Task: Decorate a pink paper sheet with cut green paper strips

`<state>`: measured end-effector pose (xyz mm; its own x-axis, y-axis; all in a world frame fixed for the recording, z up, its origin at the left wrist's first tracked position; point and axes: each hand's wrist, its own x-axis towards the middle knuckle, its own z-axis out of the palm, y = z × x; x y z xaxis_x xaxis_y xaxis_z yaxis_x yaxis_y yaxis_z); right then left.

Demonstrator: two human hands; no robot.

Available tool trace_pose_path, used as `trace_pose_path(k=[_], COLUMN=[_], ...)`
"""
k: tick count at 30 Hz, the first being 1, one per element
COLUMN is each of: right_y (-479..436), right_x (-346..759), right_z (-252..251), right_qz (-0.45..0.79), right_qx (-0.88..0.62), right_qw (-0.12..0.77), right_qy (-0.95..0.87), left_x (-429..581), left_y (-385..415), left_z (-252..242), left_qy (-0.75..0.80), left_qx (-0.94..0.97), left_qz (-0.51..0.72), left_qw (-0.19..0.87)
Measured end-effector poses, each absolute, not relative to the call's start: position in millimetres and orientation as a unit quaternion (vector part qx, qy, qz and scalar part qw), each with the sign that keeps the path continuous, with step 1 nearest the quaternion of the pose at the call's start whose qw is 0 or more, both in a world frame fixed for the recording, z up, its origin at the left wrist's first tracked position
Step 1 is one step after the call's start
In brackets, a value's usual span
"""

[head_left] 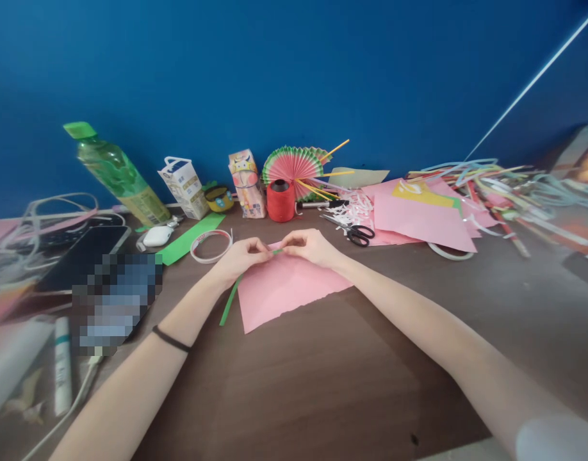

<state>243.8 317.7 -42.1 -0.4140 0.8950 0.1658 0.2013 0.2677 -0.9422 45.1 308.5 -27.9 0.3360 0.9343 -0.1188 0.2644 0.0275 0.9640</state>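
Note:
Both hands meet over a pink paper sheet (284,288) lying on the brown table (323,378). My left hand (243,256) and my right hand (308,246) each pinch a narrow green paper strip (230,299). The strip runs from the fingertips down and to the left, past my left wrist. Fingers of both hands are curled tight around the strip's upper end. A black band circles my left forearm.
Black scissors (359,234), a red thread spool (280,200), a tape roll (211,246) and a paper fan (294,165) lie behind the hands. Pink sheets and many paper strips (490,186) pile at right. A green bottle (116,173), cartons, a phone and cables crowd the left.

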Motion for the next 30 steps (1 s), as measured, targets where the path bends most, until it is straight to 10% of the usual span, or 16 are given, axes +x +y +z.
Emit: trace_pose_path(k=[30], right_y=[318.1], right_x=[245.9], right_z=[-43.7], right_qz=[0.521], right_qx=[-0.342], right_qw=[0.341], right_qy=[-0.704], left_x=[45.1], left_y=[309.6], left_z=[-25.5], left_qy=[0.473], left_qx=[0.609], left_qz=[0.289], left_qw=[0.567])
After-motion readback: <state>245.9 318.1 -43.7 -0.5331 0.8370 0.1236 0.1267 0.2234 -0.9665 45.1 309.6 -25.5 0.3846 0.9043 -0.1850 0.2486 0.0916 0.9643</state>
